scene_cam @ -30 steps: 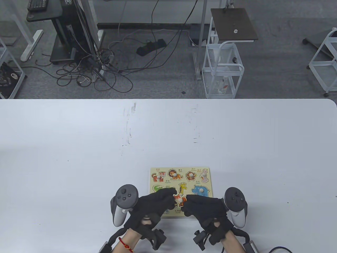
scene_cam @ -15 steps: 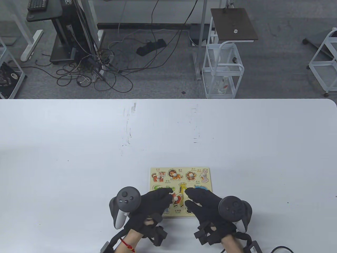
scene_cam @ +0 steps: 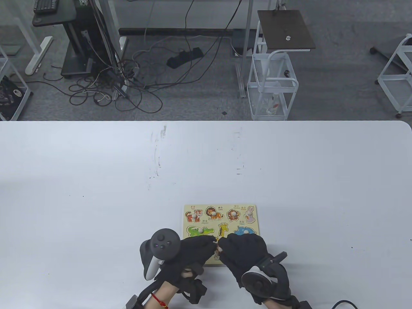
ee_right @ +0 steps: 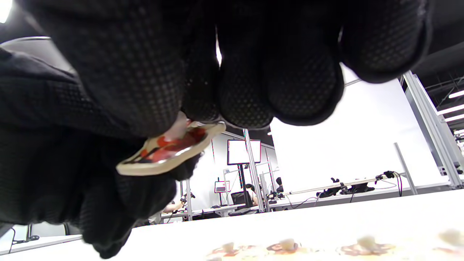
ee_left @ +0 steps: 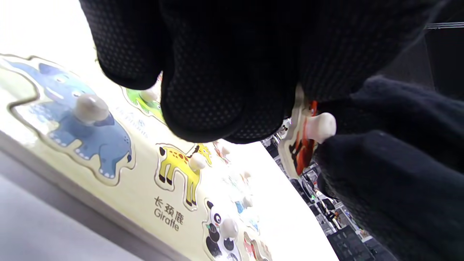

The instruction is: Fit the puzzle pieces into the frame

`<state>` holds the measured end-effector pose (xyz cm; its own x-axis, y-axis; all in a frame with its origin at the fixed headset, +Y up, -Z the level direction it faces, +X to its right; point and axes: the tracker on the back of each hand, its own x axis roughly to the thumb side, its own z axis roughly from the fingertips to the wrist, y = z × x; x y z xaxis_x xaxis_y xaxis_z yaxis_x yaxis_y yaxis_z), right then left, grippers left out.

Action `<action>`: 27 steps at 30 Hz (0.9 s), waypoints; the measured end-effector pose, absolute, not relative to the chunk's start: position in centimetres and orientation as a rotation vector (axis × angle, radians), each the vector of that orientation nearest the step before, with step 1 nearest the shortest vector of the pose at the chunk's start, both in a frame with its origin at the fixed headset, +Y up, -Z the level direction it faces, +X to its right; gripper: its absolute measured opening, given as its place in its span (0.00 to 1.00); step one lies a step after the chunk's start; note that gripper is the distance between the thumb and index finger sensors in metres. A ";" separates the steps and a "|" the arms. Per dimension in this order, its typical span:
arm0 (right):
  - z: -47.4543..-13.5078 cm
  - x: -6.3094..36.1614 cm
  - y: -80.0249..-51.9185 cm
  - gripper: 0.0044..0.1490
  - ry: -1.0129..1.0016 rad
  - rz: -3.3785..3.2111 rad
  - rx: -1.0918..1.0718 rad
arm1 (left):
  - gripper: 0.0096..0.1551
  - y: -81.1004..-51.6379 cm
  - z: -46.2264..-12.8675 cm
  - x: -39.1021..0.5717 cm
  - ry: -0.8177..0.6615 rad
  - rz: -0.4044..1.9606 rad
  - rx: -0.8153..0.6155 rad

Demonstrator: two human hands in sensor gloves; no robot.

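Observation:
The yellow puzzle frame (scene_cam: pixel 222 207) lies near the table's front edge, with several animal pieces seated in it. My left hand (scene_cam: pixel 210 246) and right hand (scene_cam: pixel 222 248) meet over its near half and hide it there. Between them is the orange fox piece (scene_cam: pixel 217 243), lifted off the frame and tipped on edge. In the left wrist view my left fingers (ee_left: pixel 217 90) press the top edge of the fox piece (ee_left: pixel 299 156). In the right wrist view my right fingers (ee_right: pixel 253 79) pinch the fox piece (ee_right: pixel 170 154) at its knob.
In the left wrist view the blue hippo (ee_left: pixel 79 127), giraffe (ee_left: pixel 177 166) and panda (ee_left: pixel 221 232) sit in the frame below the hands. The white table (scene_cam: pixel 96 193) spreads around the frame. Its front edge lies just behind my wrists.
My right hand has rolled over, its tracker now toward the table's front edge, and closed in on the left hand. The fox piece has tipped from flat onto its edge between the fingertips.

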<state>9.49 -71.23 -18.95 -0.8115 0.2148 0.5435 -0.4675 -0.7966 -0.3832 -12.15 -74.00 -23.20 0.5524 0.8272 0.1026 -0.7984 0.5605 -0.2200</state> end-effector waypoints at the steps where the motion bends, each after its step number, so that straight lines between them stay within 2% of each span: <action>1: -18.9 9.5 -71.2 0.29 -0.724 2.577 0.686 | 0.22 -74.1 -23.3 -12.1 -0.209 0.977 -0.169; 9: -18.9 9.5 -71.1 0.31 -0.690 2.542 0.686 | 0.23 -74.5 -23.4 -11.6 -0.240 1.070 -0.296; 14: -19.1 9.8 -71.2 0.30 -0.633 2.454 0.686 | 0.23 -74.5 -23.4 -11.2 -0.283 1.056 -0.319; 23: -19.5 10.4 -71.0 0.29 -0.627 2.495 0.645 | 0.26 -73.5 -23.1 -10.9 -0.348 0.867 -0.167; 27: -19.9 11.5 -70.7 0.30 -0.613 2.552 0.586 | 0.27 -72.6 -23.0 -11.9 -0.316 0.733 -0.018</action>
<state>11.46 -70.70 -19.89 -0.8090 0.3205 0.4928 -0.5095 -0.8005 -0.3157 -11.92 -72.57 -23.00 0.6984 0.6599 0.2770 -0.6546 0.7455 -0.1253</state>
